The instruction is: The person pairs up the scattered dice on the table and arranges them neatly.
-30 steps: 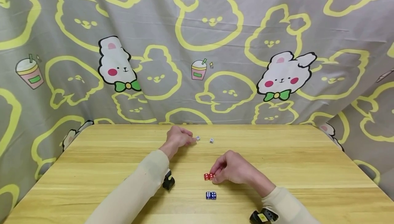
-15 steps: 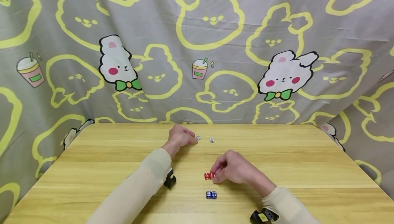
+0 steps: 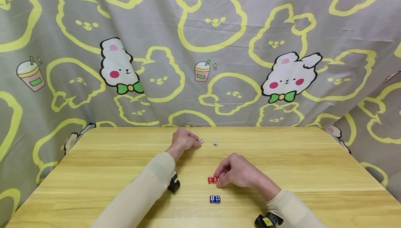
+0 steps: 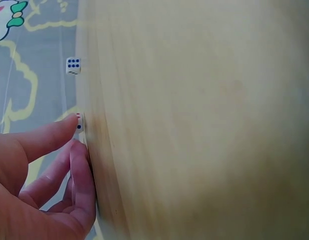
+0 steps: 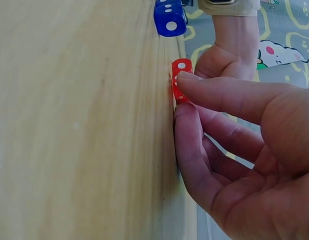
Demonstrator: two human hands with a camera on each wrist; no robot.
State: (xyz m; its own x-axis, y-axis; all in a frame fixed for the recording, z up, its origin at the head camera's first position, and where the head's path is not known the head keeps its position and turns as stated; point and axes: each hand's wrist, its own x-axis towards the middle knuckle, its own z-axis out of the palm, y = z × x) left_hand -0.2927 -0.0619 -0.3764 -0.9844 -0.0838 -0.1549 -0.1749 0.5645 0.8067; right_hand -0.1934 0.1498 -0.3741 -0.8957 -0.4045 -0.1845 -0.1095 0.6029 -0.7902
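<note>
At the far side of the table, two white dice stand apart. The left hand (image 3: 185, 140) is beside the left white die (image 3: 202, 141), thumb and fingers a little apart. In the left wrist view its thumb hides part of that white die (image 4: 80, 123), while the right white die (image 4: 73, 65) stands away from it. Nearer the body, a left red die (image 3: 210, 180) sits against a right red die (image 3: 215, 179). The right hand (image 3: 238, 171) pinches the right one between thumb and index finger, partly covering it.
Two blue dice (image 3: 214, 199) sit side by side in front of the red pair. The wooden table (image 3: 94, 172) ends at a patterned curtain (image 3: 163, 29) behind it. Black wrist devices (image 3: 267, 220) are strapped near both sleeves.
The left hand has shifted slightly to the right, closer to the left white die. The right hand and the dice have kept their places.
</note>
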